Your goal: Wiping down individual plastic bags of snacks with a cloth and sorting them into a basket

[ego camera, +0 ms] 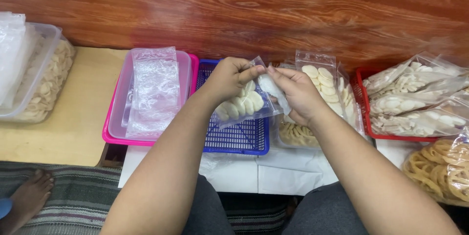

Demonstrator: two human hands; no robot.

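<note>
Head view looks down on a low surface (73, 132) set against a wood-grain wall (293, 5). Largest along it are the containers: a clear tub of pale chips (41, 81) at the left edge, a pink tray (111, 135) holding a clear box of empty bags (155, 88), a blue basket (239, 139) at the middle, and a red basket (373, 132) piled with filled bags at the right. Over the blue basket, the left hand (228, 79) pinches the top corner of a small clear bag of round white crackers (242, 105), which hangs down and leftward from the fingers. The right hand (298, 94), just beside it, grasps a single white cracker (271, 87) at the bag's mouth, long axis slanting towards the opening.
</note>
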